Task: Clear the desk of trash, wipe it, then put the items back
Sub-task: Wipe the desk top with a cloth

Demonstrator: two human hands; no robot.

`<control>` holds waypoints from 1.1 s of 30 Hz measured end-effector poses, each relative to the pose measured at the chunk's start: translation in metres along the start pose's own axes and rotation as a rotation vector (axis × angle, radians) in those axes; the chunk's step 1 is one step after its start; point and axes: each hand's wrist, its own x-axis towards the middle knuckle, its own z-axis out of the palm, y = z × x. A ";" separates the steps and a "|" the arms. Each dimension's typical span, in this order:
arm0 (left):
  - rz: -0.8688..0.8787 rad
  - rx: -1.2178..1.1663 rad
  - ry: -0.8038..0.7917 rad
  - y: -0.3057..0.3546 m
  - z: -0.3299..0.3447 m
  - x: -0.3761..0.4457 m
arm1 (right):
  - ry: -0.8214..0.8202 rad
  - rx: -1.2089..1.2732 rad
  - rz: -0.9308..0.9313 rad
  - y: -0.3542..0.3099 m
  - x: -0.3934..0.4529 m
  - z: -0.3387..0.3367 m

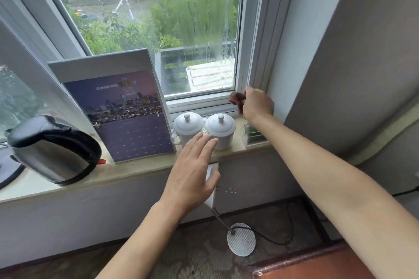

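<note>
— Nearest us, at five o'clock, is the right forearm, stretched up to the right hand at about two o'clock, by the corner of the window frame. Its fingers are curled round a dark red cloth.

— Why up there?

— I'd judge it is wiping the frame's lower ledge, behind the things on the sill. This pale ledge seems to serve as the desk.

— And the left hand?

— In the middle, fingers spread flat and holding nothing. The fingertips reach the two white lidded cups, which stand side by side, touching. Whether it touches them I can't tell; probably it means to shift or steady them clear of the cloth.

— The rest?

— A kettle at nine o'clock, a standing calendar card leaning against the window at eleven, and a small clear box of something green under the right wrist.

— Any writing?

— The card has a city skyline, a gold logo and a line of characters, too blurred to read. Below is a date grid.
</note>
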 end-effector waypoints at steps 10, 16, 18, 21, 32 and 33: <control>0.083 -0.363 0.045 0.069 -0.003 0.033 | 0.143 0.795 0.096 0.030 -0.163 -0.092; 0.100 -0.691 -0.290 0.109 0.031 0.007 | 0.008 0.829 0.381 0.079 -0.281 -0.094; 0.130 -0.686 -0.418 0.119 0.048 -0.010 | 0.011 0.797 0.488 0.094 -0.322 -0.093; 0.211 -0.683 -0.596 0.137 0.073 -0.038 | 0.005 0.791 0.641 0.104 -0.385 -0.090; 0.480 -0.442 -0.840 0.168 0.178 -0.146 | 0.032 0.734 1.166 0.129 -0.577 -0.006; 0.487 -0.380 -0.849 0.166 0.185 -0.150 | 0.033 0.670 1.201 0.133 -0.589 0.000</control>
